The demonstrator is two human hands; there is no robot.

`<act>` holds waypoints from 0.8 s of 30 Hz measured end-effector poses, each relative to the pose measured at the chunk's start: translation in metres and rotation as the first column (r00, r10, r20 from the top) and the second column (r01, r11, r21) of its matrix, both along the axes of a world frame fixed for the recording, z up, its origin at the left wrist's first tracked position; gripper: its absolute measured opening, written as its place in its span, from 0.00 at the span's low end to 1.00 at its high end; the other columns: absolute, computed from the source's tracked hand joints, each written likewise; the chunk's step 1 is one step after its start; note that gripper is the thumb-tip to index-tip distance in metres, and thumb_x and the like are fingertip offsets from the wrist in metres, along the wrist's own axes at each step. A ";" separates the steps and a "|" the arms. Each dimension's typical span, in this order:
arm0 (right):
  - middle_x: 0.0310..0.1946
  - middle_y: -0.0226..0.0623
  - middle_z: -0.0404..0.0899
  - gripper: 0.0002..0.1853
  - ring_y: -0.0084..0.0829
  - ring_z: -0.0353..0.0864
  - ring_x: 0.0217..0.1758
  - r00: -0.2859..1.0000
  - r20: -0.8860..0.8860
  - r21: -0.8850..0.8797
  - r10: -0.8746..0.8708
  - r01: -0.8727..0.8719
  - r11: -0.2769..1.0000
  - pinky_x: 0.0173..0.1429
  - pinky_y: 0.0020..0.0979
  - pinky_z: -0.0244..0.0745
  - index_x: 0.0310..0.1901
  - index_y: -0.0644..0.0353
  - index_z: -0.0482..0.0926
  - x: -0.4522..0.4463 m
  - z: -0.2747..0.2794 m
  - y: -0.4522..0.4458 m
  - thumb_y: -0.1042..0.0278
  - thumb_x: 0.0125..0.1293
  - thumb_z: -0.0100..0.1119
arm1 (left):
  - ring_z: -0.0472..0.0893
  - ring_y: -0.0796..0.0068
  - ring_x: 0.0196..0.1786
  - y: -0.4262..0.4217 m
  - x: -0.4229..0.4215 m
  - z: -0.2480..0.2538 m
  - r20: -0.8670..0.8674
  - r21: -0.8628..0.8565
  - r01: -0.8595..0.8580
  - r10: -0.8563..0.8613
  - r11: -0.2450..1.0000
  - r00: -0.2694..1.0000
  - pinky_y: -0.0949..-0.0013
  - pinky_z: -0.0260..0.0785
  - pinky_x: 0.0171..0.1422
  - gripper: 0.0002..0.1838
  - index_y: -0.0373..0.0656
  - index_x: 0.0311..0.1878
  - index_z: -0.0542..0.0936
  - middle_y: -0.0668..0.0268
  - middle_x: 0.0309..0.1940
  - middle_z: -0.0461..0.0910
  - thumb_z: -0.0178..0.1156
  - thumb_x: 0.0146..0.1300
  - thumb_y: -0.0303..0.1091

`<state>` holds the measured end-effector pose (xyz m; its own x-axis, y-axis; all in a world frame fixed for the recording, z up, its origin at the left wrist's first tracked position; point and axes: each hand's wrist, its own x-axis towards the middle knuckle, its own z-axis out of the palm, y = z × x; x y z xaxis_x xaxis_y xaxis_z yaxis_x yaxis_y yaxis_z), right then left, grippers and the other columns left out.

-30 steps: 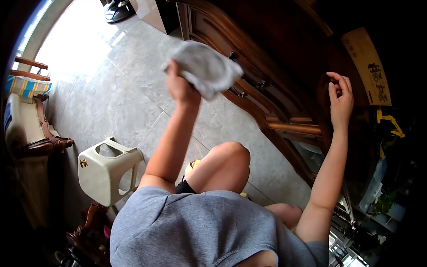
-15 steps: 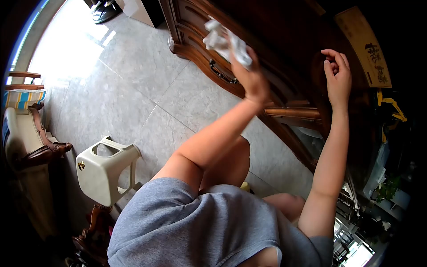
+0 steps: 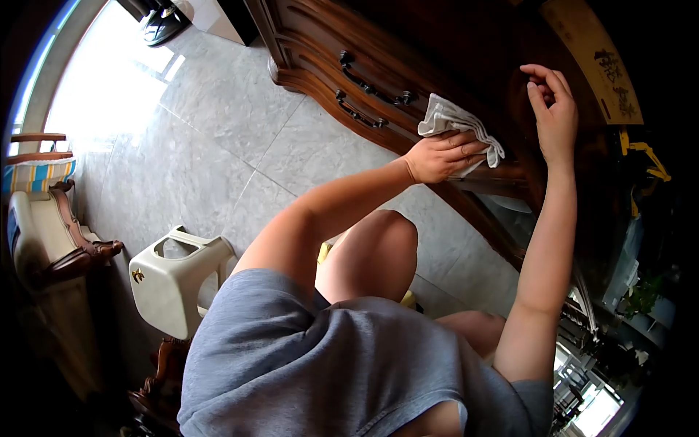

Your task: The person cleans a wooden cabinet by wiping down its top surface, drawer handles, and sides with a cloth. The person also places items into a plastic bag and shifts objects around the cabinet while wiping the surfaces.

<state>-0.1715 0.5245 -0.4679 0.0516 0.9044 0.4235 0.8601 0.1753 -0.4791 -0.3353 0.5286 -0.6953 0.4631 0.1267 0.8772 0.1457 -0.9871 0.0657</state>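
A white cloth with grey stripes is bunched in my left hand. The hand presses it against the front of a dark wooden cabinet, to the right of the drawer handles. My right hand is over the dark top of the cabinet, its fingers loosely bent and the thumb apart from the index finger. Nothing shows between them. Whether this hand touches the surface I cannot tell.
Black metal handles stick out from the drawers. A cream plastic stool stands on the grey tiled floor at left, near a carved wooden chair. On the right lie a tan panel with dark characters and a yellow object.
My left hand has brought the cloth down and right along the cabinet front, uncovering an upper drawer handle. My right hand has stayed nearly in place.
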 end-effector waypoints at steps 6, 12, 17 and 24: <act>0.39 0.24 0.77 0.10 0.18 0.74 0.38 0.998 -0.065 -0.022 -0.004 0.003 1.000 0.49 0.22 0.73 0.51 0.56 0.88 0.000 0.001 -0.001 0.76 0.73 0.61 | 0.74 0.66 0.75 0.045 -0.020 -0.030 -0.287 0.255 0.231 -0.155 0.939 0.945 0.66 0.67 0.79 0.21 0.46 0.66 0.83 0.66 0.77 0.72 0.54 0.73 0.35; 0.38 0.23 0.78 0.10 0.17 0.73 0.38 0.997 -0.070 -0.033 -0.017 0.014 0.999 0.50 0.21 0.73 0.51 0.56 0.88 -0.001 0.002 -0.002 0.76 0.73 0.62 | 0.83 0.62 0.64 0.099 -0.098 -0.101 -0.040 -0.840 0.328 -0.651 0.432 0.758 0.57 0.72 0.74 0.20 0.44 0.65 0.83 0.58 0.61 0.86 0.66 0.72 0.35; 0.38 0.21 0.77 0.10 0.17 0.73 0.39 0.996 -0.090 -0.030 0.009 -0.011 0.999 0.50 0.21 0.71 0.50 0.56 0.88 0.004 0.000 0.000 0.76 0.73 0.62 | 0.79 0.69 0.69 0.142 -0.198 -0.120 -0.481 -0.075 0.039 -0.071 0.996 0.874 0.60 0.66 0.80 0.20 0.56 0.64 0.84 0.71 0.65 0.83 0.59 0.70 0.35; 0.38 0.20 0.77 0.09 0.15 0.71 0.38 0.995 -0.100 -0.029 0.019 -0.022 0.999 0.48 0.20 0.69 0.49 0.56 0.88 0.008 -0.001 0.004 0.76 0.73 0.61 | 0.80 0.60 0.69 0.170 -0.270 -0.073 -0.531 -0.208 -0.386 0.228 0.899 0.816 0.56 0.72 0.77 0.27 0.60 0.72 0.78 0.66 0.68 0.80 0.58 0.70 0.29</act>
<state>-0.1635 0.5282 -0.4691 0.0738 0.9178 0.3902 0.8040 0.1767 -0.5678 -0.6057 0.6989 -0.7678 0.7061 0.5477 0.4488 0.5280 -0.8296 0.1818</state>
